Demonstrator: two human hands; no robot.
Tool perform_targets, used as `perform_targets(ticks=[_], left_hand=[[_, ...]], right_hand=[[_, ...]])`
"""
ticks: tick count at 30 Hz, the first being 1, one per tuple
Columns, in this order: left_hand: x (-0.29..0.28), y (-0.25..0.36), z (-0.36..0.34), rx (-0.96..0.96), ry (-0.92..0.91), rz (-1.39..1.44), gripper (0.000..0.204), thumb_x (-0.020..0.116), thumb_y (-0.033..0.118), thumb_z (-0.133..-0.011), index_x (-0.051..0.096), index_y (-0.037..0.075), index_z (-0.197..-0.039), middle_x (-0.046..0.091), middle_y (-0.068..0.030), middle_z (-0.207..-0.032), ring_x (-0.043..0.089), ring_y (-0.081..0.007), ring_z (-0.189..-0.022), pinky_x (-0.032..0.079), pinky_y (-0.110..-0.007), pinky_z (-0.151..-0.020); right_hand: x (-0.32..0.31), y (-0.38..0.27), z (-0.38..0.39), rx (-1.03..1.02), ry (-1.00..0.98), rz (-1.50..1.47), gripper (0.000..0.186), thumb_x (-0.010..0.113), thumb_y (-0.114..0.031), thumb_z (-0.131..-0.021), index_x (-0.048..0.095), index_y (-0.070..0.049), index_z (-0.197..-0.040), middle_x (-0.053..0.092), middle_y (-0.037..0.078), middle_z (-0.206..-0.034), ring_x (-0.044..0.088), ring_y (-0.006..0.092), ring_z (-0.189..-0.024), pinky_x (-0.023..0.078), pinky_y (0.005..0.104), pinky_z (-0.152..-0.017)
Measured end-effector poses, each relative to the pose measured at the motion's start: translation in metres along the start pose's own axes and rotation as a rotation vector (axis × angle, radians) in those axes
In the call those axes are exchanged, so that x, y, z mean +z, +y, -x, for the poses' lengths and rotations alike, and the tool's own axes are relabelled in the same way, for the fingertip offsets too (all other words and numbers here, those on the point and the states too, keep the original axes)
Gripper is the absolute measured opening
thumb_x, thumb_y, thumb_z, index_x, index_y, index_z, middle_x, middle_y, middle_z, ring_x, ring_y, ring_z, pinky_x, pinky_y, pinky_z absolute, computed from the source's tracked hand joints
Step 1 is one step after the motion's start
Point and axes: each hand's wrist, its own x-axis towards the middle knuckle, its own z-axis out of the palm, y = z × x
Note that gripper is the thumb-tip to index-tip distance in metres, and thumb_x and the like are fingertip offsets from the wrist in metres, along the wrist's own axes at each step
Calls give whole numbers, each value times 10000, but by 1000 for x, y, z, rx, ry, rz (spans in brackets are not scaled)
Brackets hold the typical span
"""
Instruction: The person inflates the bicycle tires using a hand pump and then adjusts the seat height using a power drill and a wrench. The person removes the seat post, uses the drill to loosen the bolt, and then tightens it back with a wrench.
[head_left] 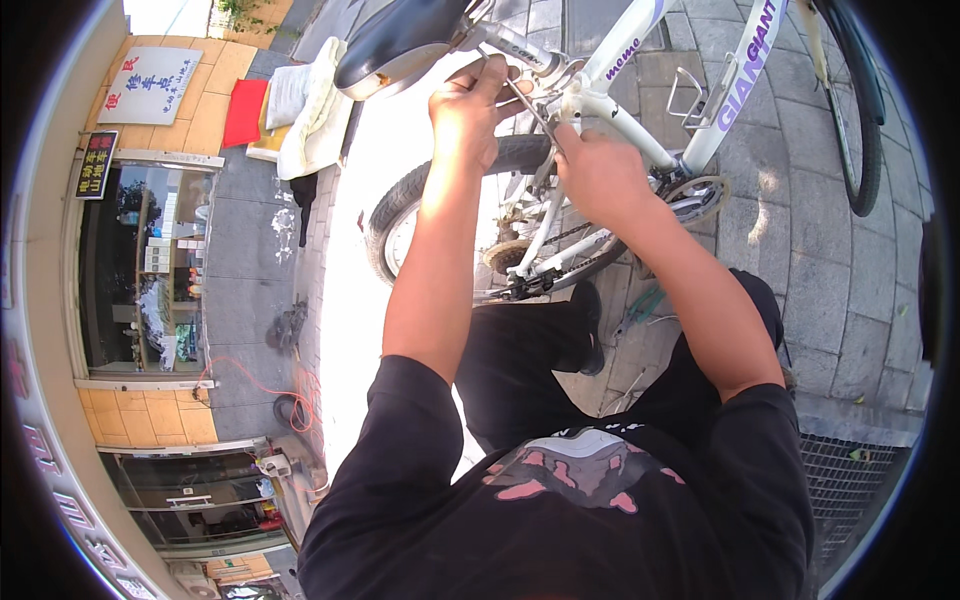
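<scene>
A white bicycle point(637, 138) stands ahead of me, its black saddle point(395, 45) at the upper left and its rear wheel point(388, 205) below that. My left hand point(468, 108) is beside the seat post point(520, 48), with thumb and fingers closed on a thin metal rod point(524, 103). This rod slants down toward the frame joint above the rear tyre. There my right hand point(603, 172) has its fingers curled against the rod's lower end. Its palm side is turned away, so what else it grips is hidden.
Green-handled pliers point(640, 308) lie on the paving by my shoe point(587, 325). The bicycle's front wheel point(862, 150) is at the upper right. Cloths point(310, 110) and a red piece point(243, 112) lie at the left. An orange cord point(255, 372) trails near the shopfront; a metal grate point(850, 480) is lower right.
</scene>
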Motion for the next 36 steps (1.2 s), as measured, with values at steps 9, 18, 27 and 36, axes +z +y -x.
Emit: perform_targets(ticks=[9, 18, 27, 36], left_hand=[[-13, 4, -8, -54, -101, -12, 215, 702, 151, -1053, 716, -34, -1160, 772, -145, -1017, 785, -280, -891, 651, -421, -778], [-4, 13, 0, -16, -145, -171, 251, 613, 178, -1103, 704, -33, -1205, 780, -147, -1075, 788, -271, -895, 656, -397, -757], [-1, 6, 9, 102, 18, -98, 452, 750, 262, -1026, 613, -22, -1350, 708, -166, -1247, 737, -289, -1001, 649, -425, -847], [42, 24, 0, 317, 261, 208, 422, 868, 142, -906, 626, 46, -1239, 683, -86, -1130, 688, -213, -1072, 639, -497, -861]], right_hand=[[-10, 8, -3, 164, -53, -347, 242, 702, -316, -985, 742, -123, -1126, 712, 203, -1120, 708, 410, -1044, 549, 525, -899], [3, -18, -2, 141, -4, -55, 214, 623, -182, -976, 706, -34, -1107, 759, 155, -877, 743, 417, -799, 588, 505, -736], [-30, 0, -12, 183, -274, -174, 290, 596, -272, -1019, 706, -35, -1146, 760, 218, -1016, 731, 421, -995, 567, 545, -902], [-38, 29, -1, 98, -333, -246, 275, 617, -257, -990, 723, -6, -1029, 735, 246, -1000, 690, 461, -1003, 530, 557, -902]])
